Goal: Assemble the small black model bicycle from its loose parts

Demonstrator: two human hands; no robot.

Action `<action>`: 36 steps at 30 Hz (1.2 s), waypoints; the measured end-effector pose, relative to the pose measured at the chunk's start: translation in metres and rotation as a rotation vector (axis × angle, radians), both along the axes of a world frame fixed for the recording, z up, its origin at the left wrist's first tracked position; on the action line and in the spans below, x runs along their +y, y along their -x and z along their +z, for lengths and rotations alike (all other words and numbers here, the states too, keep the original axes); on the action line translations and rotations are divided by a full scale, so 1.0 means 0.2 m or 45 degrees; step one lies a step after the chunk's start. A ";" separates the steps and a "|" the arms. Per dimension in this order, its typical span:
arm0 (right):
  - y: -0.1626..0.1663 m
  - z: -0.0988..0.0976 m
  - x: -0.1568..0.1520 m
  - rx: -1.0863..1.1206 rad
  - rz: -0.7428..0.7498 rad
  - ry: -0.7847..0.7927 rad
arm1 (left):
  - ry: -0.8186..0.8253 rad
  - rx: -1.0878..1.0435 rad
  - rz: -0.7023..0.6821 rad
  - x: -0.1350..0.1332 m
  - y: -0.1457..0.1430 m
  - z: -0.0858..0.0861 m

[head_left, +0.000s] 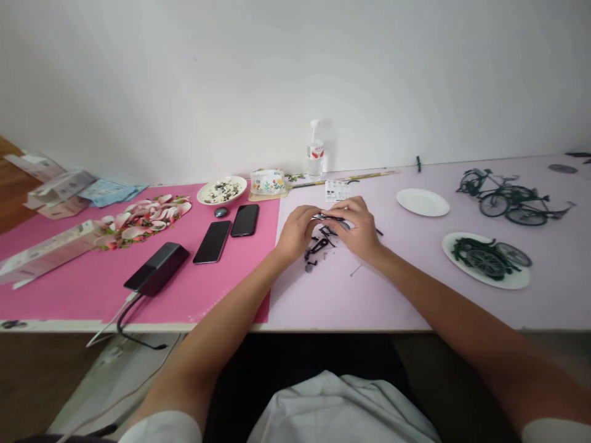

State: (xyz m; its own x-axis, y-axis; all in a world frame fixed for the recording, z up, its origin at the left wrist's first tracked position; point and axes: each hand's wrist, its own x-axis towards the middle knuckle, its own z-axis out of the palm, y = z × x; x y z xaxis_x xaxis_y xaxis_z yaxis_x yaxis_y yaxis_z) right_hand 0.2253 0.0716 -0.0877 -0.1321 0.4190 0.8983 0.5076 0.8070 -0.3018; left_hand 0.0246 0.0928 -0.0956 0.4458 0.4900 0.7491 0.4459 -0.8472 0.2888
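My left hand and my right hand meet over the pale lilac part of the table, fingers pinched around one small dark model bicycle part. Its exact shape is partly covered by my fingers. Just beneath lie several loose black bicycle parts, among them what looks like a crank piece, with tiny screws beside them. A thin metal pin rests below my right hand. Behind the hands a white printed instruction sheet lies flat.
Model bicycles stand at the right, near an empty white plate and a plate of dark parts. A water bottle stands by the wall. Left are two phones, a black power bank, a bowl and petals.
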 end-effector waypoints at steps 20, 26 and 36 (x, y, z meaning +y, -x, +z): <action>0.02 0.01 -0.03 -0.042 0.057 0.047 | 0.184 -0.078 -0.063 -0.03 0.00 -0.02; 0.02 0.01 -0.03 -0.062 0.071 0.027 | 0.182 -0.113 -0.065 -0.03 -0.01 -0.04; 0.03 0.02 -0.04 -0.106 0.067 0.037 | 0.244 -0.111 -0.022 -0.03 -0.01 -0.04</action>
State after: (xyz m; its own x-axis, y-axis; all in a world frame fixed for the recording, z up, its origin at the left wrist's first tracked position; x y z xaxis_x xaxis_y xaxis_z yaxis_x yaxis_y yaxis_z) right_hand 0.2196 0.0639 -0.0839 -0.2286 0.4351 0.8709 0.4889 0.8249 -0.2838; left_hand 0.0271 0.0874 -0.1035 0.3928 0.6200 0.6792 0.3976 -0.7805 0.4824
